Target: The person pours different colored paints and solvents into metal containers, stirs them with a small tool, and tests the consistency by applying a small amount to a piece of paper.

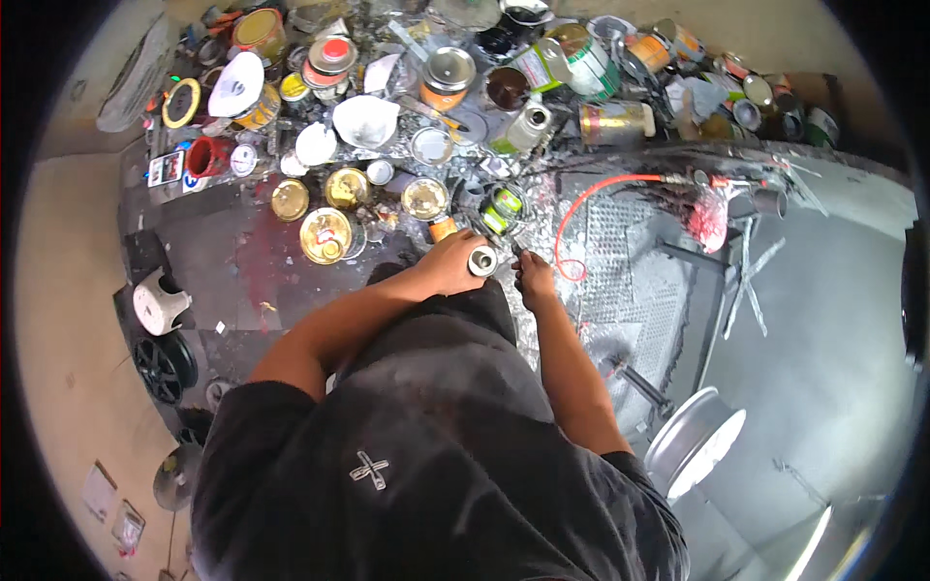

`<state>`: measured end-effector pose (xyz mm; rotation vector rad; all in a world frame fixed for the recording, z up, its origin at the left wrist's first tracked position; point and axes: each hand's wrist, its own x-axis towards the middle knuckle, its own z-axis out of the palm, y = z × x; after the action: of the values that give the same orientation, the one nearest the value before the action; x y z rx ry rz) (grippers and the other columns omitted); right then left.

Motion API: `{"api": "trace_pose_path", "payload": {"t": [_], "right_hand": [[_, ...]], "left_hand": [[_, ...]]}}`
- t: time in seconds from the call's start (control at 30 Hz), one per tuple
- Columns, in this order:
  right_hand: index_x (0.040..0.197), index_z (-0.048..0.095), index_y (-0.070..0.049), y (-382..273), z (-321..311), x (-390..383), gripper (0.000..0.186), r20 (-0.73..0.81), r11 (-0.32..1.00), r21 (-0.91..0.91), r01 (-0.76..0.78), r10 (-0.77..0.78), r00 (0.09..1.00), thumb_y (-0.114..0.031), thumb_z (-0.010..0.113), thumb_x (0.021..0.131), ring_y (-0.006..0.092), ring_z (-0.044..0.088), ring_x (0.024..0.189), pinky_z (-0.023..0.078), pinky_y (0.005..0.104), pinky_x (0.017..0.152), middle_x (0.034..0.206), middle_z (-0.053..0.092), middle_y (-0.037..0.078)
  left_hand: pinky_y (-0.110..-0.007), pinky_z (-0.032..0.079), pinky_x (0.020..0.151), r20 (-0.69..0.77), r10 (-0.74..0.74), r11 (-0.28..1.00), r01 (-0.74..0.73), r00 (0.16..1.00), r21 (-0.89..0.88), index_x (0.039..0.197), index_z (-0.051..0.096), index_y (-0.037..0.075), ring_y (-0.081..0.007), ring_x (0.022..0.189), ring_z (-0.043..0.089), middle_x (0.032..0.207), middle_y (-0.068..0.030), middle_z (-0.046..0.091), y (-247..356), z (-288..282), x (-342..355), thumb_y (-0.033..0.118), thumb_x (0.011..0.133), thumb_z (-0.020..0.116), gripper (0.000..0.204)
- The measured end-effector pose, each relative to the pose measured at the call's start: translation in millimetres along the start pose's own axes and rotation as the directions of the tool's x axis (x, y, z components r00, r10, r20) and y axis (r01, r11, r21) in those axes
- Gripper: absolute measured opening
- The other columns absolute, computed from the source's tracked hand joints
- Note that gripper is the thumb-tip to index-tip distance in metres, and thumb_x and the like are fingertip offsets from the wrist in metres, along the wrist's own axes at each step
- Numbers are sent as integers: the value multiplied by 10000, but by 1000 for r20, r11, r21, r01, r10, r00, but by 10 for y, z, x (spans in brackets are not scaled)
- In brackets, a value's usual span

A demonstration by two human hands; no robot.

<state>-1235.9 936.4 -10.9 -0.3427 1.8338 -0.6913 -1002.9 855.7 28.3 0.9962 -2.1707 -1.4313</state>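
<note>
Left hand: I've got the left hand [455, 266] wrapped around a small necked can [481, 260], its round mouth facing up at me.
Right hand: the right hand [536, 281] is narrow, fingertips bunched by a thin dark thing [517, 248]; whether that is gripped, I cannot tell.
Necked can: out in front of the dark shirt [455, 426], just left of the right hand, near the surface's front middle.
Just ahead: a green-labelled container [503, 207] sits beyond both hands; an orange-labelled can [442, 229] crowds the left knuckles.
Left cluster: gold-lidded cans, the nearest [326, 235] beyond the left forearm, crowd that side.
Back edge: it's packed up here, a white bowl-like cup [366, 121], a silver-lidded can [449, 73], and tumbled tins [746, 107] into the far right corner.
Carrier: spattered surface [554, 211], table or floor I cannot tell.
Right side: watch the orange hose [581, 203], looping just beside the right hand and running toward a red-stained spray cup [710, 218].
Left edge: white stool [160, 300], then a dark wheel [160, 368] by the wall.
Room: widest stretch I see runs right, over the perforated mat [615, 276] to a smooth grey expanse [814, 320]; a silver wheel rim [693, 441] juts in near the right elbow.
</note>
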Motion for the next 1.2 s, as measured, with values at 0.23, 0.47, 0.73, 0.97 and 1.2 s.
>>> {"api": "trace_pose_path", "payload": {"t": [0.23, 0.47, 0.73, 0.97, 1.2], "right_hand": [[1147, 661, -8, -243, 1295, 1575, 286, 203, 954, -78, 290, -270, 941, -251, 610, 1004, 138, 552, 601, 460, 311, 553, 808, 653, 55], [1362, 601, -51, -1045, 1541, 799, 617, 326, 688, -424, 589, -491, 808, -59, 730, 759, 404, 674, 1068, 534, 440, 932, 1215, 681, 242], [1284, 623, -17, -827, 664, -330, 567, 313, 481, -335, 810, -754, 577, -155, 819, 771, 370, 663, 1150, 513, 428, 988, 1220, 681, 228], [1301, 604, 58, -1156, -270, -5, 609, 87, 564, -334, 755, -779, 621, -112, 844, 768, 323, 692, 1133, 543, 408, 969, 1177, 711, 221], [1204, 617, 11, -1614, -822, 326, 529, -44, 600, -319, 734, -783, 621, -164, 864, 770, 272, 728, 973, 574, 389, 860, 1074, 737, 165]], "left_hand": [[-500, 508, 912, -52, -329, 937, 333, 943, 109, 1137, 610, 78, -423, 1076, 615, 1138, -178, 624, -219, -503, -684, 244, 696, 830, 520], [-499, 488, 937, -264, -333, 928, 364, 905, 78, 1193, 592, 48, -414, 1095, 582, 1121, -182, 604, -104, -696, -912, 203, 715, 831, 556], [-511, 470, 949, -396, -153, 988, 147, 905, -45, 1219, 539, -10, -454, 1121, 547, 1162, -244, 543, 320, -385, 137, 280, 715, 879, 673], [-472, 465, 969, -373, 6, 1000, -11, 928, -13, 1309, 488, -33, -402, 1135, 567, 1195, -235, 540, 465, -179, 990, 415, 648, 952, 924], [-478, 449, 1057, -554, -421, 892, 440, 718, -107, 1433, 411, -46, -458, 1222, 522, 1314, -295, 500, -91, 217, 1945, 414, 626, 949, 1073]]}}
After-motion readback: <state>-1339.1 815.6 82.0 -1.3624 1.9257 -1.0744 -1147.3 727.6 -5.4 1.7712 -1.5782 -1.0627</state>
